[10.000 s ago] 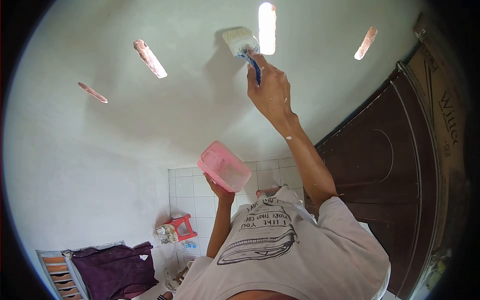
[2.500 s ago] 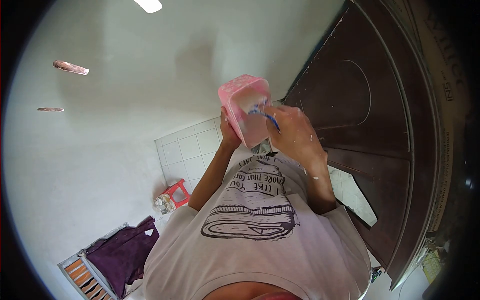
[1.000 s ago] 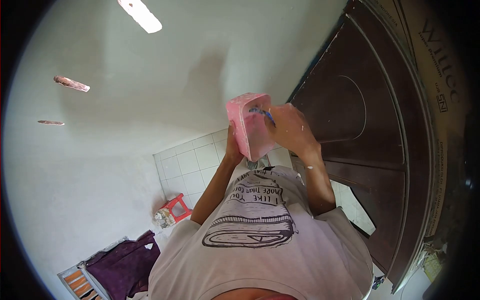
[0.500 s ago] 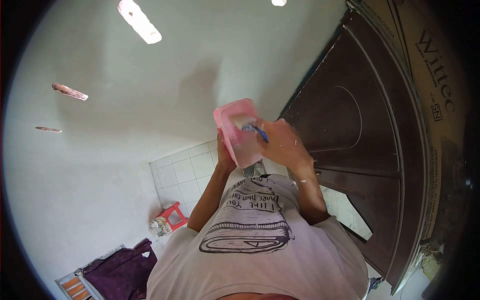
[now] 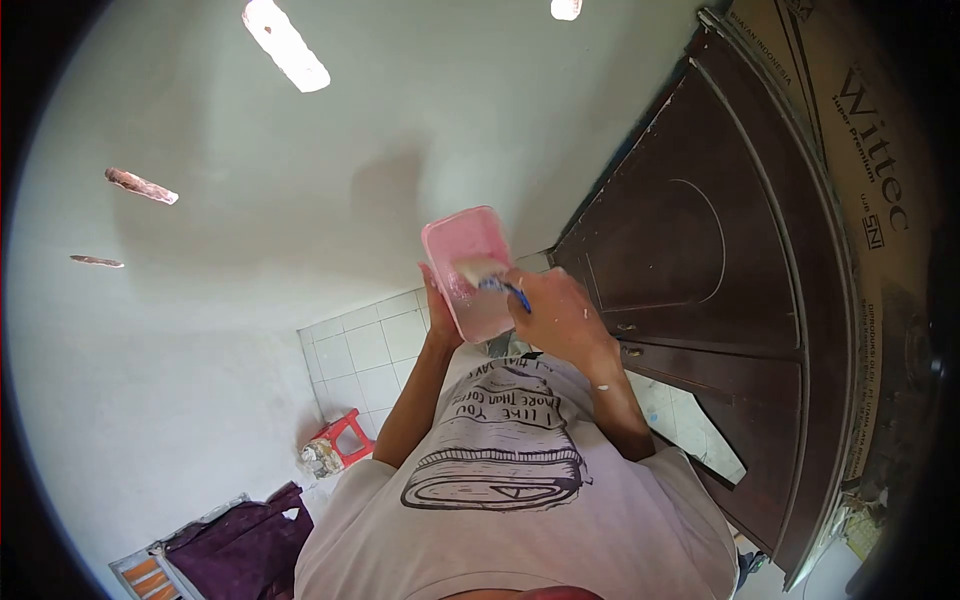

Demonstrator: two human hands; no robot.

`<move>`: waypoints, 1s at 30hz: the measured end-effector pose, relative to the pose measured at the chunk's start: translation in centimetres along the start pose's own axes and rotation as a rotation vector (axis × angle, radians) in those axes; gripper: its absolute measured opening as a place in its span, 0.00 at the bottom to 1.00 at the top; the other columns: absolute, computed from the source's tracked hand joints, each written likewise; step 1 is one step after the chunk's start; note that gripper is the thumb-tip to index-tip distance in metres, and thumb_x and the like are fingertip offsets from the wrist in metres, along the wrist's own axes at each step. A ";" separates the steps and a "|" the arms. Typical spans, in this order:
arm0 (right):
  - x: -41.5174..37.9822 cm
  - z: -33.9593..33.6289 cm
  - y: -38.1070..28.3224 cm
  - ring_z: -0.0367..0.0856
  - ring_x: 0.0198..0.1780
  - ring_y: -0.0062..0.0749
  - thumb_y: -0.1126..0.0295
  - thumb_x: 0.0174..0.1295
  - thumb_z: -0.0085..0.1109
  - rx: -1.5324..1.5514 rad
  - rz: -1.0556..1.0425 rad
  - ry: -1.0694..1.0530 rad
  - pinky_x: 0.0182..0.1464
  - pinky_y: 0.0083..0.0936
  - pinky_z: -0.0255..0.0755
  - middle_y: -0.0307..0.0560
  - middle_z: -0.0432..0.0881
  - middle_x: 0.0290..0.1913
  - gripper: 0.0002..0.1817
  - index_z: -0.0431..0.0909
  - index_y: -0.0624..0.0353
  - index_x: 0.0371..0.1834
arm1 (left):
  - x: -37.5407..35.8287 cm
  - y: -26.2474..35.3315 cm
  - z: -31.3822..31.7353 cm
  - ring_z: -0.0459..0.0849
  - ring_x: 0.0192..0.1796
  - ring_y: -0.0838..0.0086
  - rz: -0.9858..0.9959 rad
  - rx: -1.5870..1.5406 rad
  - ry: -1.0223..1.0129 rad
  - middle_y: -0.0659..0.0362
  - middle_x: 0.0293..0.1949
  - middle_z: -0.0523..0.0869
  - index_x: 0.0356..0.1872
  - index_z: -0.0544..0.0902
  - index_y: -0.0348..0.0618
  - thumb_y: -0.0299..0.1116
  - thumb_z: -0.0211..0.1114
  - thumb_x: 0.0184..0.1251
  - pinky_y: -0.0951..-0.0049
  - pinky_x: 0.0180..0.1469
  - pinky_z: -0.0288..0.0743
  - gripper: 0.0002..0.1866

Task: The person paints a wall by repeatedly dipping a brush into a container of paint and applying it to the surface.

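My left hand (image 5: 440, 318) grips a pink plastic tub (image 5: 478, 228) by its left side, tilted so that its inside faces me. Whitish paint (image 5: 487, 318) coats the lower part of the tub's inside. In my right hand (image 5: 562, 315) is a paintbrush (image 5: 520, 297) with a blue handle, its pale bristles over the tub's inside. Small white specks dot the right hand and wrist.
A pale wall (image 5: 270, 190) rises ahead, with light strips in it. Close on the right stands a dark brown wooden cabinet (image 5: 690, 230), a cardboard box (image 5: 870, 330) beyond it. A red stool (image 5: 352, 437) stands on the left by white tiles (image 5: 370, 345).
The tub and my left hand have shifted slightly left and down. The brush has moved a little lower over the tub's inside, still in my right hand.
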State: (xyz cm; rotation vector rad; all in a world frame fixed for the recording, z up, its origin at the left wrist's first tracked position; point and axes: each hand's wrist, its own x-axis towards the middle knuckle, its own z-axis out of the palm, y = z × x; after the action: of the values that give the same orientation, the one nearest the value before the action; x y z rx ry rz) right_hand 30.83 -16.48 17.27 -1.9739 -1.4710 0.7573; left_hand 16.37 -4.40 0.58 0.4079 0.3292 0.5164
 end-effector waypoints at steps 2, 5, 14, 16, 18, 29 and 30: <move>0.8 -1.0 -2.3 0.84 0.39 0.63 0.72 0.62 0.57 -0.009 0.091 0.114 0.45 0.50 0.78 0.69 0.83 0.34 0.18 0.84 0.61 0.55 | 0.3 -0.3 1.2 0.77 0.68 0.57 0.014 -0.002 0.042 0.51 0.67 0.76 0.76 0.62 0.47 0.77 0.38 0.70 0.53 0.68 0.76 0.48; 2.0 0.6 -2.1 0.85 0.39 0.62 0.72 0.62 0.57 -0.093 0.014 0.153 0.44 0.48 0.79 0.67 0.84 0.35 0.18 0.83 0.60 0.55 | 0.4 -0.7 1.8 0.78 0.67 0.58 0.014 -0.013 0.135 0.52 0.68 0.75 0.76 0.63 0.46 0.76 0.38 0.72 0.54 0.68 0.75 0.47; 0.7 2.6 0.1 0.86 0.39 0.60 0.73 0.59 0.57 -0.219 -0.107 -0.095 0.44 0.49 0.79 0.61 0.86 0.35 0.17 0.85 0.59 0.52 | -1.0 0.0 -0.8 0.78 0.68 0.59 -0.004 0.085 0.063 0.50 0.66 0.78 0.74 0.66 0.44 0.74 0.34 0.74 0.54 0.70 0.74 0.46; 0.7 1.8 -0.4 0.86 0.39 0.60 0.73 0.59 0.57 -0.238 -0.076 -0.060 0.44 0.49 0.79 0.61 0.86 0.35 0.17 0.86 0.59 0.51 | -0.8 0.1 -0.7 0.77 0.69 0.59 0.003 0.018 -0.090 0.49 0.67 0.76 0.74 0.65 0.42 0.73 0.34 0.75 0.55 0.70 0.73 0.46; 0.7 1.0 -1.2 0.86 0.39 0.59 0.73 0.59 0.57 -0.254 -0.044 -0.029 0.44 0.49 0.79 0.61 0.87 0.35 0.16 0.86 0.58 0.50 | -0.8 -0.3 0.1 0.76 0.69 0.59 0.006 0.034 -0.059 0.49 0.68 0.76 0.74 0.64 0.41 0.72 0.33 0.76 0.55 0.71 0.73 0.45; -0.2 2.9 1.1 0.86 0.40 0.57 0.71 0.60 0.57 -0.268 -0.077 -0.076 0.45 0.49 0.79 0.60 0.86 0.35 0.15 0.87 0.54 0.49 | -1.2 0.4 0.1 0.78 0.67 0.58 0.024 0.145 -0.003 0.49 0.67 0.77 0.74 0.66 0.42 0.69 0.31 0.78 0.55 0.71 0.72 0.43; -0.5 2.1 0.5 0.86 0.40 0.57 0.71 0.60 0.57 -0.267 -0.073 -0.076 0.45 0.49 0.79 0.60 0.86 0.35 0.15 0.87 0.54 0.49 | -1.5 0.4 0.1 0.77 0.68 0.57 -0.001 0.141 -0.068 0.50 0.69 0.75 0.76 0.64 0.45 0.70 0.31 0.78 0.53 0.71 0.72 0.43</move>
State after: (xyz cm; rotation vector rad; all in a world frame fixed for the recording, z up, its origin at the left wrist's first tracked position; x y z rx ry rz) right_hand 29.50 -16.85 15.52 -2.0898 -1.7569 0.6379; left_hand 15.03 -4.89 1.15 0.5603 0.3011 0.4787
